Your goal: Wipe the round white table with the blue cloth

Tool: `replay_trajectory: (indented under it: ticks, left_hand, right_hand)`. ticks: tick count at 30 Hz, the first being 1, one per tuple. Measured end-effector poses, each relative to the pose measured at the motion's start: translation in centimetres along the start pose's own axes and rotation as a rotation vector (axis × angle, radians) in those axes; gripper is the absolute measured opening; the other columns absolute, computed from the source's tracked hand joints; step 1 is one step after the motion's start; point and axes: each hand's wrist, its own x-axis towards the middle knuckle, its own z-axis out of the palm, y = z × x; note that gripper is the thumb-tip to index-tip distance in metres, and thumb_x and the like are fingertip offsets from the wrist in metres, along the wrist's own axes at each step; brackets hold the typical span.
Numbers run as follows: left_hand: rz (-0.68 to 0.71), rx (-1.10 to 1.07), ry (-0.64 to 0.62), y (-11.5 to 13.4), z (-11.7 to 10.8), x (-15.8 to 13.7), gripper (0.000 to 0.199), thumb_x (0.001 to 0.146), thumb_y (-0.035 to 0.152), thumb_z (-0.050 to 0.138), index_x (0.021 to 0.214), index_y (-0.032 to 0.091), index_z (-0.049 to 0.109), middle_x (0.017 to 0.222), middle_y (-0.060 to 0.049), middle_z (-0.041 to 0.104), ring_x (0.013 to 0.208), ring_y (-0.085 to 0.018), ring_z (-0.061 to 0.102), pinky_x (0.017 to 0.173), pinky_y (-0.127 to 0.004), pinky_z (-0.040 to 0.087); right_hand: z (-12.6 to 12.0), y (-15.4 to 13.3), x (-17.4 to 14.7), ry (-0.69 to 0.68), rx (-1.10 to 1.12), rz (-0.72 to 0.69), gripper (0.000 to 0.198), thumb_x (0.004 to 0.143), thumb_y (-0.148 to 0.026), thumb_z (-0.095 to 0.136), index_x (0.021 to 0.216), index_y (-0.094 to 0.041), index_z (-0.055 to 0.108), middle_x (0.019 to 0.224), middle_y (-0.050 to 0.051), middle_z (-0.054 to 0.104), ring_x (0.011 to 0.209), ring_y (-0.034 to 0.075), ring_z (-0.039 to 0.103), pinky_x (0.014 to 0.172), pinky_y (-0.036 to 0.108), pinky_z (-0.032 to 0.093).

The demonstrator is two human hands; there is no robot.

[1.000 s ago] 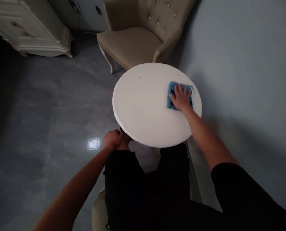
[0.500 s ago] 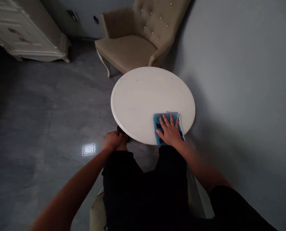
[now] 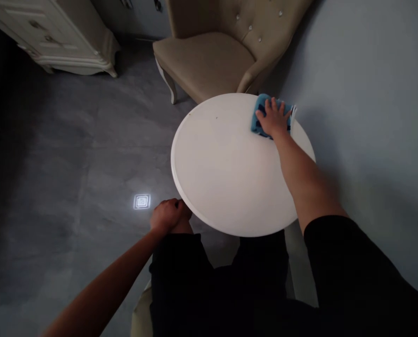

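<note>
1. At the far rim of the round white table (image 3: pixel 230 187), the right hand (image 3: pixel 274 119) lies flat on a folded blue cloth (image 3: pixel 260 122), fingers spread and pressing down rather than curled around it; the cloth shows mostly past the fingertips and to their left.
2. The cloth looks soft, light and limp. Judging by that, it should slide easily on the smooth top under a flat palm, and would bunch if pushed only by the fingertips. To lift it, pinching a folded edge beside the thumb seems the surest hold.
3. A pale fringe or tag (image 3: pixel 293 113) of the cloth sticks out just beyond the little finger, close to the table's edge.
4. The left hand (image 3: pixel 167 216) is closed at the near rim of the table, fingers curled under the edge; whether they truly grip the rim or just rest against it is hard to tell in the dim light.
5. Edges: the rim lies just ahead of the right fingertips, so there is little table left in that direction. The open stretch of tabletop runs back toward the wrist and out to the left of the fingers.
6. Beyond the fingertips stands a beige tufted armchair (image 3: pixel 209 61), near the table; a grey wall (image 3: pixel 370 93) lies to the right of the hand, and a cream cabinet (image 3: pixel 54 32) stands well apart on the grey floor (image 3: pixel 71 154).
</note>
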Motion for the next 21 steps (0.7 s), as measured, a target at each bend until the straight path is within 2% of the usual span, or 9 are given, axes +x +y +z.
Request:
replay_trajectory:
  ticks: [2,4,7,9,13,16,21]
  left_hand:
    - [-0.013,-0.003,-0.005,-0.1,0.0,0.2,0.059,0.112,0.054,0.037,0.116,0.021,0.085,0.131,-0.019,0.082,0.121,-0.039,0.077,0.099,-0.047,0.061]
    - [-0.023,-0.009,-0.011,-0.2,0.1,0.3,0.057,0.111,0.053,0.038,0.118,0.021,0.086,0.132,-0.019,0.082,0.121,-0.039,0.077,0.099,-0.047,0.061]
    - [-0.011,-0.014,-0.006,-0.4,0.3,0.4,0.057,0.111,0.053,0.039,0.117,0.021,0.085,0.130,-0.020,0.082,0.121,-0.039,0.077,0.100,-0.047,0.061]
    - [0.004,-0.009,-0.001,-0.5,0.4,0.3,0.058,0.111,0.053,0.038,0.114,0.020,0.085,0.129,-0.021,0.082,0.121,-0.039,0.077,0.101,-0.047,0.061]
    - [0.011,-0.018,-0.001,-0.4,0.5,-0.2,0.059,0.111,0.053,0.038,0.115,0.018,0.085,0.128,-0.023,0.082,0.121,-0.041,0.077,0.100,-0.048,0.061]
    - [0.019,-0.038,0.001,-0.2,0.5,-0.8,0.058,0.110,0.052,0.039,0.118,0.017,0.084,0.128,-0.024,0.082,0.122,-0.042,0.077,0.100,-0.049,0.061]
    - [0.062,-0.040,0.025,0.1,1.0,-2.0,0.059,0.110,0.049,0.037,0.121,0.014,0.083,0.133,-0.026,0.080,0.125,-0.043,0.076,0.102,-0.052,0.060]
  right_hand:
    - [-0.3,0.1,2.6,-0.012,-0.033,0.000,0.086,0.120,-0.057,-0.005,0.185,-0.007,0.018,0.191,0.030,0.007,0.175,0.048,0.019,0.131,0.083,0.022]
    - [-0.7,-0.1,3.5,-0.024,-0.067,-0.006,0.089,0.118,-0.052,-0.014,0.183,0.001,0.016,0.188,0.036,0.004,0.175,0.047,0.019,0.130,0.080,0.023]
    - [-1.4,-0.7,1.8,-0.032,-0.081,-0.023,0.093,0.115,-0.046,-0.023,0.179,0.012,0.009,0.184,0.044,-0.001,0.175,0.048,0.015,0.126,0.082,0.024]
    - [-1.6,-1.1,-0.9,-0.042,-0.060,-0.008,0.089,0.119,-0.052,-0.014,0.181,0.008,0.007,0.186,0.041,0.000,0.174,0.051,0.012,0.126,0.085,0.023]
    - [-1.1,-1.6,-9.0,-0.045,0.021,0.028,0.086,0.118,-0.066,0.017,0.187,-0.014,0.018,0.193,0.020,0.011,0.176,0.053,0.012,0.131,0.089,0.017]
    - [-0.3,-2.4,-17.5,-0.009,0.078,-0.024,0.084,0.117,-0.065,0.021,0.187,-0.018,0.024,0.193,0.016,0.016,0.176,0.054,0.011,0.133,0.090,0.014]
    - [1.2,-5.1,-33.4,-0.013,0.053,-0.137,0.083,0.116,-0.064,0.029,0.185,-0.018,0.030,0.193,0.012,0.017,0.176,0.054,0.009,0.136,0.086,0.014]
